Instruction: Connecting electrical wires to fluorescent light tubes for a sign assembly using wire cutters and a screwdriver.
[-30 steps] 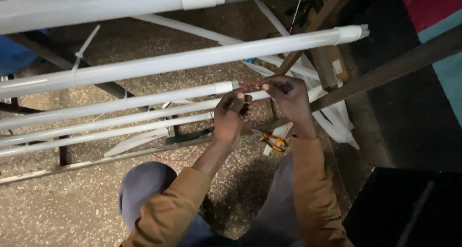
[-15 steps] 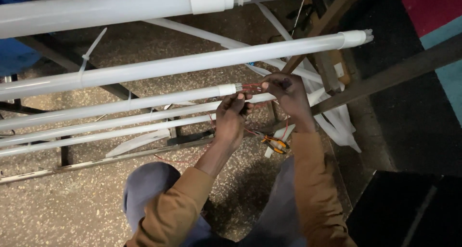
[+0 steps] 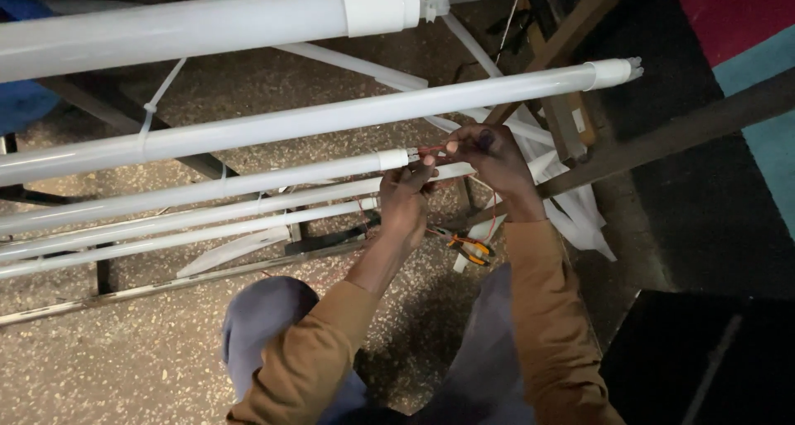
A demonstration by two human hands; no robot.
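Observation:
Several long white light tubes lie side by side across a metal frame. My left hand [image 3: 406, 200] sits at the capped end of one white tube [image 3: 248, 185], its fingertips pinching at the end cap. My right hand [image 3: 489, 153] is just to the right of it, fingers closed on a thin red wire [image 3: 431, 149] that runs from the tube's end. Both sleeves are brown. The wire's far end is hidden behind my right hand.
Orange-handled pliers [image 3: 465, 248] lie on the speckled floor below my hands. A thick white tube [image 3: 207, 27] crosses the top. Brown wooden beams [image 3: 687, 127] slant at right, loose white strips [image 3: 580, 218] beneath them. A black box [image 3: 704, 350] stands at the lower right.
Both hands stay at the tube's end with only small finger movements on the wire. The view has shifted slightly.

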